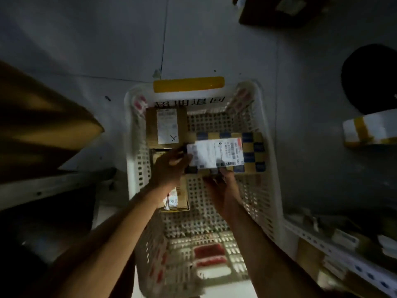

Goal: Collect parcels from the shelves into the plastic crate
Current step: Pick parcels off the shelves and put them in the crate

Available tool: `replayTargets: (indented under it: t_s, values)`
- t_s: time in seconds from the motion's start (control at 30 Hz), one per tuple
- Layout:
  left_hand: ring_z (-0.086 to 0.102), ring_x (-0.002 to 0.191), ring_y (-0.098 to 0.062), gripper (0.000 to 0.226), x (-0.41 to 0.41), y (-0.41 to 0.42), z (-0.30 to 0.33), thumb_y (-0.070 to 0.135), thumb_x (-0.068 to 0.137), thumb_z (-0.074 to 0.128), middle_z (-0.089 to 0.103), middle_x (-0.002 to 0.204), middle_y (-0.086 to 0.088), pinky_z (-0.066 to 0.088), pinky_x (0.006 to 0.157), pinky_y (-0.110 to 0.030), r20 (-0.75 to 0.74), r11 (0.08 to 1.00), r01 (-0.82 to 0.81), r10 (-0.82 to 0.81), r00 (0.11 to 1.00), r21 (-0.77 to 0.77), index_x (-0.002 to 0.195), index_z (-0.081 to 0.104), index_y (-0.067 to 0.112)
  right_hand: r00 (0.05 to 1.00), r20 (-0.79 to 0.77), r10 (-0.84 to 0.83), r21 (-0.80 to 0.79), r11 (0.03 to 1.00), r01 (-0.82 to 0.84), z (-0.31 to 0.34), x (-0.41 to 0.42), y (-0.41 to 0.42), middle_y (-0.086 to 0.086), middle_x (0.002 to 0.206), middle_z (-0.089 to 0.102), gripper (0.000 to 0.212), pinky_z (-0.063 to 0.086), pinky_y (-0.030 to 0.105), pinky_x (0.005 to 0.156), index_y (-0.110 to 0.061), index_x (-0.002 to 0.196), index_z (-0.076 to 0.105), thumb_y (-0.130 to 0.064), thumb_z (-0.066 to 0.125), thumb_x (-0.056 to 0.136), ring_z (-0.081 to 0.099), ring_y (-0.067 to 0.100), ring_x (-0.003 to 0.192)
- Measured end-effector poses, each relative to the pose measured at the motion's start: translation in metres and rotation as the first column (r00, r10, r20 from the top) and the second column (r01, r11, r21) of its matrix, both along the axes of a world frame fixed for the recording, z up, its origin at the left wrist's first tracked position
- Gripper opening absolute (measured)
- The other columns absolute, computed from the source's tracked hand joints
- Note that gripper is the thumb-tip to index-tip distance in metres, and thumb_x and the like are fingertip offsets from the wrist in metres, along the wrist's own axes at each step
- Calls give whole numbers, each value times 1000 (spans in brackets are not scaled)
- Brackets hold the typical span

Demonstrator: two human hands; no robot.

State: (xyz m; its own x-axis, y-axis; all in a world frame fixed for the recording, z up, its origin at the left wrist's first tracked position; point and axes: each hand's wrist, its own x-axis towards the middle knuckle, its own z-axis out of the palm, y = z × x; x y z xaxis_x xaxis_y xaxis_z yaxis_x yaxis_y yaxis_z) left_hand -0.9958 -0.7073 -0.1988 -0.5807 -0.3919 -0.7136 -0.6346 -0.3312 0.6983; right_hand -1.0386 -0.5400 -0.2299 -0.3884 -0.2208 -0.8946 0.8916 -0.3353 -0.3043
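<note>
Parcel (232,154) over crate (266,147), pinched at near-left corner by left hand (169,168); right hand (223,194) under near edge, fingers straight. Likely light, stiff carton; best held by opposite edges.

We have one view only, from a wide-angle camera on the person's head. It looks almost straight down, close over the crate (266,160) on the floor (86,39), with both forearms reaching in from the bottom edge. Shelves (335,248) bend at the sides. No second view shares the scene.
</note>
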Motion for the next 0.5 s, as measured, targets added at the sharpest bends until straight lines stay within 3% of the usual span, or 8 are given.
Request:
replayTargets:
  t_s: [0.07, 0.13, 0.2, 0.27, 0.33, 0.4, 0.5]
  values:
    - [73, 103, -19, 20, -24, -14, -14, 25, 93, 71, 75, 110, 0, 59, 91, -49, -28, 998, 30, -32, 999, -63, 108, 69, 37, 994, -17, -110, -17, 994, 109, -13, -12, -19, 11, 109, 67, 40, 60, 34, 90, -8, 125, 58, -19, 64, 86, 63, 29, 111]
    - [72, 104, -19, 21, -45, -25, -28, 20, 95, 69, 74, 104, 5, 57, 94, -48, -51, 993, 72, -77, 996, -97, 97, 67, 41, 981, -35, -190, -5, 982, 190, -21, -25, -36, 18, 128, 64, 65, 53, 39, 100, -5, 138, 54, -23, 66, 77, 59, 33, 123]
    - [71, 104, -17, 23, -63, -35, -41, 20, 96, 68, 72, 100, 12, 57, 94, -45, -58, 986, 108, -116, 991, -130, 93, 66, 42, 968, -51, -247, -4, 969, 248, -33, -37, -50, 18, 133, 61, 79, 56, 37, 95, -3, 146, 48, -24, 68, 72, 61, 32, 120]
    - [72, 97, -14, 18, -72, -43, -58, 19, 96, 68, 72, 105, 6, 62, 84, -39, -45, 988, 93, -99, 994, -125, 109, 70, 32, 955, -41, -294, 5, 956, 294, -48, -46, -61, 14, 121, 65, 70, 60, 34, 85, -3, 144, 50, -17, 69, 78, 64, 27, 108]
    - [72, 84, -5, 38, -78, -49, -71, 17, 96, 68, 70, 114, -4, 62, 69, -28, -8, 991, 76, -77, 997, -112, 133, 61, 12, 954, -31, -298, 36, 953, 299, -65, -51, -68, 11, 115, 66, 49, 58, 35, 88, -5, 140, 53, -9, 62, 92, 65, 25, 104]
    - [73, 90, -11, 48, -79, -53, -81, 17, 94, 70, 70, 118, -5, 63, 77, -34, 17, 984, 100, -99, 995, -144, 139, 56, 7, 958, -50, -284, 73, 955, 287, -83, -50, -73, 12, 124, 65, 50, 56, 37, 92, -11, 145, 49, -12, 61, 96, 64, 27, 112]
    - [70, 110, -22, 57, -79, -61, -87, 32, 86, 78, 71, 122, -6, 55, 98, -48, 43, 970, 168, -163, 986, -174, 136, 60, 11, 956, -90, -281, 116, 950, 290, -96, -46, -76, 13, 138, 61, 70, 61, 39, 87, -23, 146, 46, -26, 75, 83, 62, 29, 122]
